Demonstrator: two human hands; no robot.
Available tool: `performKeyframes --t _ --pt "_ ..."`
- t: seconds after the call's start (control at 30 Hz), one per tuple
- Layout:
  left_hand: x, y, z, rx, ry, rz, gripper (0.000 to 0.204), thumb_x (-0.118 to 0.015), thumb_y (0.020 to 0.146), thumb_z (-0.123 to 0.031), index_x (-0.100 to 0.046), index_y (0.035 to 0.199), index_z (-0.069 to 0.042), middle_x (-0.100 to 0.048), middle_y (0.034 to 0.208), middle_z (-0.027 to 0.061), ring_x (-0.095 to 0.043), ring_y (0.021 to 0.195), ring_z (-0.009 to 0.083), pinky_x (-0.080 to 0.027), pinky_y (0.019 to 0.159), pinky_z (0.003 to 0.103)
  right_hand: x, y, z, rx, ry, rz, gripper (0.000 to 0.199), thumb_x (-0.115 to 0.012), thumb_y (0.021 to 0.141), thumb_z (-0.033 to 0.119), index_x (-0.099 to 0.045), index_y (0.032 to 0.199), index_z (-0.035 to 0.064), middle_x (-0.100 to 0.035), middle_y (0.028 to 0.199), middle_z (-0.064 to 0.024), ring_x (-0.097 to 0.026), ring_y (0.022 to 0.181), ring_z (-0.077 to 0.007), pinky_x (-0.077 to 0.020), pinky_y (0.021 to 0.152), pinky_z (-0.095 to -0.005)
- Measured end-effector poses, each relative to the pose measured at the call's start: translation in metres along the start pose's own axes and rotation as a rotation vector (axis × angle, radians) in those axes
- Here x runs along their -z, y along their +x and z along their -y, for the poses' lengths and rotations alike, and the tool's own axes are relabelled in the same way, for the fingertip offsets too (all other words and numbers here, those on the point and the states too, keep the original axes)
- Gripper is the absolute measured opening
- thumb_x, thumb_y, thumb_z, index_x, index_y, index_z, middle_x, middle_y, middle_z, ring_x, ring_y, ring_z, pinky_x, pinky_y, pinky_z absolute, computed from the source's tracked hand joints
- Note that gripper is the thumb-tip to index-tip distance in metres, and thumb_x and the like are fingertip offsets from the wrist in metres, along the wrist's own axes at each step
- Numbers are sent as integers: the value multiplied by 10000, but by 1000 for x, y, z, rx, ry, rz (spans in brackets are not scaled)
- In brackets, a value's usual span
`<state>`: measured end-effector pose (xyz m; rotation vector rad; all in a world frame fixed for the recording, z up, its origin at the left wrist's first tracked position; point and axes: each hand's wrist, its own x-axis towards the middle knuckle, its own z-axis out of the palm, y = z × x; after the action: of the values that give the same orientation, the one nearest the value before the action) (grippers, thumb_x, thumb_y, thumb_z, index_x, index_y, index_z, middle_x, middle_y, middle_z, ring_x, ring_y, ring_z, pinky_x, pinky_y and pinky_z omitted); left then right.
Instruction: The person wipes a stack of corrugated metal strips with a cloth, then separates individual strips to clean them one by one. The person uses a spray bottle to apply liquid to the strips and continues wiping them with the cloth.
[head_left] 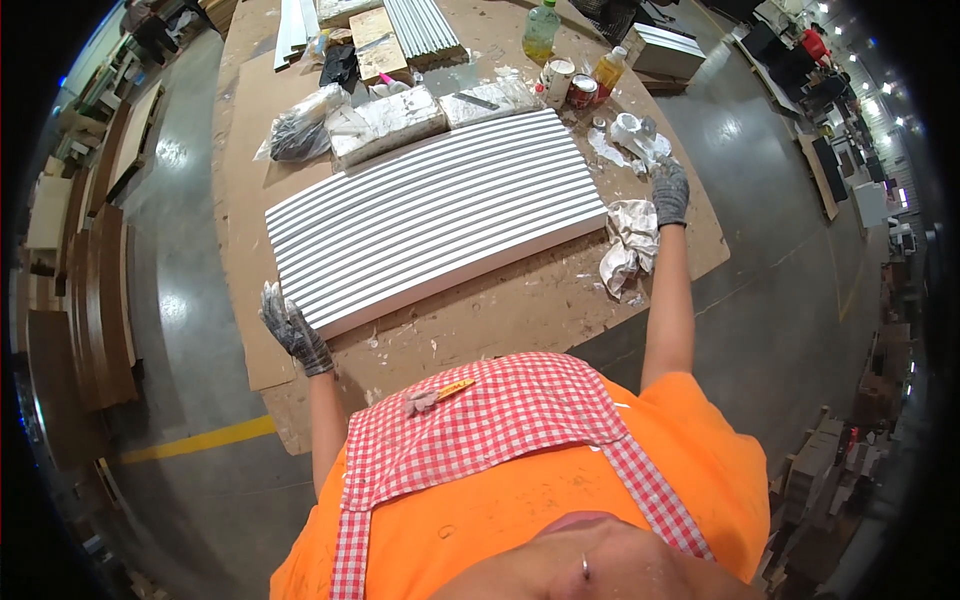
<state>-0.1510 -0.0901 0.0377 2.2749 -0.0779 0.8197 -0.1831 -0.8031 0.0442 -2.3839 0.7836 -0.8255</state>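
In the head view, a ribbed white panel point(440, 215) lies at a slant across the middle of the brown tabletop point(480, 335). The person's left hand point(292, 328), in a grey glove smeared with white, is at the panel's near left corner, its fingers extended and relaxed, not closed around it. The gloved right hand point(671, 190) is off the panel's right end, just beside a white-smeared lump point(640, 136) and above a crumpled white cloth point(630, 250); whether its fingers grasp anything cannot be told. Along the panel's far edge sit two white-stained blocks point(390, 124), with a clear plastic bag point(303, 128) to their left and two cans point(556, 82) and an amber bottle point(608, 70) to their right.
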Motion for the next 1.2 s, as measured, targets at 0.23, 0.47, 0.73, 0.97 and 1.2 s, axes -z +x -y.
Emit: performKeyframes --t 0.23,0.47,0.73,0.97,1.2 --pt "-15 31 -3 86 -183 -63 377 -405 976 -244 -554 1202 18 -511 1295 145 -437 1210 281 -259 1065 415 -14 57 -60 -274 -297 32 344 -611 757 345 -690 957 76 -667 935 -171 -628 868 -353 -487 774 -413" --pt "-21 21 5 110 -177 -100 371 -434 973 -234 -535 1210 33 -532 1257 149 -466 1182 282 -331 1021 406 -61 26 -22 -178 -501 131 337 -695 710 318 -690 952 84 -663 943 -176 -623 887 -355 -491 791 -419" --pt "-33 18 -18 111 -273 -10 330 -413 965 -176 -554 1197 11 -545 1255 139 -428 1231 277 -277 1062 419 -66 54 -90 -391 193 239 205 -641 814 229 -653 905 46 -666 805 -101 -600 622 -203 -495 531 -322" --pt "-76 4 -82 -48 -347 204 322 -512 901 -215 -567 1175 -56 -538 1221 111 -437 1215 274 -306 1068 413 -51 -66 131 -788 1753 875 247 -615 872 194 -556 1007 -4 -580 1031 -126 -521 804 -203 -458 696 -322" --pt "-100 28 -162 -291 -488 474 420 -641 806 -172 -552 1208 -88 -526 1264 100 -439 1222 270 -291 1077 407 -53 -132 225 -726 1642 1131 337 -611 885 208 -550 1140 -3 -569 1102 -109 -506 825 -157 -438 716 -275"
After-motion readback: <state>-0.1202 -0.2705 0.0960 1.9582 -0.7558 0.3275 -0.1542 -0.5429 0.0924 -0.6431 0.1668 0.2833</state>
